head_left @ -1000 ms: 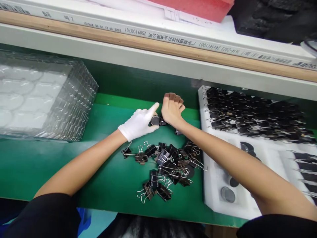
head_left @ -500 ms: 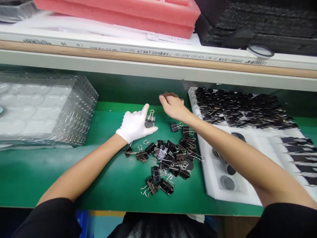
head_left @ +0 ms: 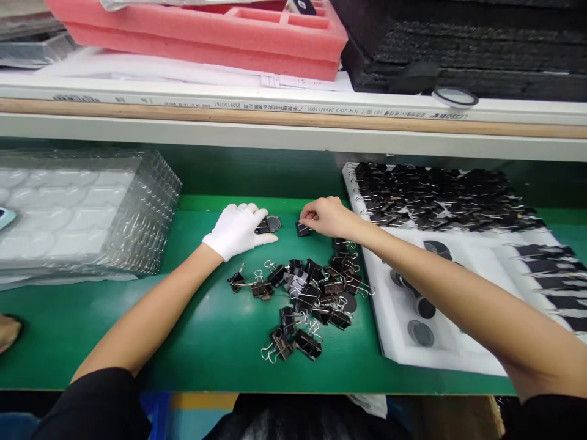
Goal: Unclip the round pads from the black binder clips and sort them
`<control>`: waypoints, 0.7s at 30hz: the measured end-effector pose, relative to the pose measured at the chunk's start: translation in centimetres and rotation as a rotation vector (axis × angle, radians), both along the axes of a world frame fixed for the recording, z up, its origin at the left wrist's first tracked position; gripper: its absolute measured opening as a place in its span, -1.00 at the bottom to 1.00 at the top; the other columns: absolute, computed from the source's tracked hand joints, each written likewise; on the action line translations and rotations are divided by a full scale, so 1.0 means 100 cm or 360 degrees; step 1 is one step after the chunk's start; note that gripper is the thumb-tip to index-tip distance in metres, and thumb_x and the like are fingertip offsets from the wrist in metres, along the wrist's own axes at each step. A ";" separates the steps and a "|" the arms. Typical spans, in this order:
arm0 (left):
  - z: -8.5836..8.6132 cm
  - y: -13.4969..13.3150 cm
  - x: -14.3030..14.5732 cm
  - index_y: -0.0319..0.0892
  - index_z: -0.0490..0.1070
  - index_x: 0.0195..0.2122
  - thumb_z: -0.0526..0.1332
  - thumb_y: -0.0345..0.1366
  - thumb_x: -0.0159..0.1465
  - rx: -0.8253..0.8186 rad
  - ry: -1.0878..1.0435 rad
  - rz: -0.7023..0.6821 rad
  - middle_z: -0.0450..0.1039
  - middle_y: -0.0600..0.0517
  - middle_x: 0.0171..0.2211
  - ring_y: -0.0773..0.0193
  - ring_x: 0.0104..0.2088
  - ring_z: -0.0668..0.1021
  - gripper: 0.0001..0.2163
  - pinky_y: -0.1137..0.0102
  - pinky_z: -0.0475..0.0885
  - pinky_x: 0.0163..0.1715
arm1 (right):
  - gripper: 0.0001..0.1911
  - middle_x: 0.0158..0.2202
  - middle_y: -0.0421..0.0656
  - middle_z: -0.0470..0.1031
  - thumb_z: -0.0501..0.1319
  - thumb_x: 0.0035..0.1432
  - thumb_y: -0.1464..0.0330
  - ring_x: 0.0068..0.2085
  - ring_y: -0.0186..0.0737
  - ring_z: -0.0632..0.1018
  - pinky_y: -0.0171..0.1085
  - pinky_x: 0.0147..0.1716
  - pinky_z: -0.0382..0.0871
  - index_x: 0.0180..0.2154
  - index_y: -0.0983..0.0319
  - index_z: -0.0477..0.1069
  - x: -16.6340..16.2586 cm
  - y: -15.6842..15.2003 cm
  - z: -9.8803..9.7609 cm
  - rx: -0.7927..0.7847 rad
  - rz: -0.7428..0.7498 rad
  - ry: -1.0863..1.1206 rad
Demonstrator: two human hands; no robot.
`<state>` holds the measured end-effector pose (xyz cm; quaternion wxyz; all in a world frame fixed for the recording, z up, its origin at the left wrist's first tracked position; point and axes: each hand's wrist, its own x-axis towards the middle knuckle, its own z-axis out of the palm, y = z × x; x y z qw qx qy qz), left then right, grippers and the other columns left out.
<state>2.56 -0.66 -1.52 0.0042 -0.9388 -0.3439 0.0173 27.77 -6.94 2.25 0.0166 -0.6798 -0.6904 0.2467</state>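
Note:
My left hand (head_left: pixel 239 231), in a white glove, is closed around a black binder clip (head_left: pixel 263 227), thumb on its near side. A dark round disc (head_left: pixel 274 223) sits at the clip's right end; I cannot tell whether the clip grips it. My bare right hand (head_left: pixel 326 216) has its fingers pinched at another black binder clip (head_left: pixel 302 229), low over the green table (head_left: pixel 202 342). Fingers partly hide that clip's handles. Nearer me lies a loose pile of black binder clips (head_left: pixel 308 297) with silver wire handles, and a dark disc (head_left: pixel 349 302) at its right side.
A white foam tray (head_left: pixel 389 354) on the right bears rows of black clips (head_left: pixel 435 195) and several round discs (head_left: pixel 420 333). Stacked clear plastic trays (head_left: pixel 156 214) stand left. A shelf edge (head_left: pixel 275 125) crosses above, with pink foam (head_left: pixel 206 43) on it. Someone's hand shows at far left.
My right hand has come down onto the binder clip near the back, which has shifted left. My left hand has moved slightly left and turned its clip with the disc. The view has shifted slightly.

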 end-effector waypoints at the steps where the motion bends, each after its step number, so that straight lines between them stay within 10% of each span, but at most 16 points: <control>1: -0.001 0.000 -0.001 -0.12 0.51 0.20 0.24 0.24 0.37 -0.0024 -0.0044 -0.0004 0.52 -0.18 0.07 -0.07 0.01 0.55 -0.41 0.17 0.37 -0.07 | -0.86 -0.23 -0.16 0.65 0.28 0.37 0.38 -0.13 -0.18 0.61 -0.18 0.02 0.28 -0.20 0.21 0.64 -0.005 0.003 -0.001 0.0004 -0.0048 0.0024; 10: -0.010 0.002 0.000 -0.05 0.52 0.18 0.28 0.09 0.41 -0.0196 -0.0216 -0.0069 0.52 -0.09 0.10 0.00 0.06 0.54 -0.55 0.20 0.38 0.00 | -0.46 0.21 0.14 0.37 -0.14 0.54 0.07 0.29 0.27 0.32 0.28 0.25 0.17 0.25 0.12 0.42 -0.041 0.036 -0.017 0.0279 -0.0674 0.0186; 21: -0.017 -0.007 0.008 -0.08 0.50 0.18 0.26 0.11 0.42 -0.0227 -0.0271 -0.0095 0.52 -0.10 0.09 0.01 0.04 0.54 -0.55 0.21 0.34 -0.06 | -0.41 0.31 0.10 0.18 -0.34 0.55 0.09 0.39 0.11 0.18 0.24 0.37 0.10 0.28 0.08 0.28 -0.041 0.033 -0.046 0.0341 -0.0813 0.0168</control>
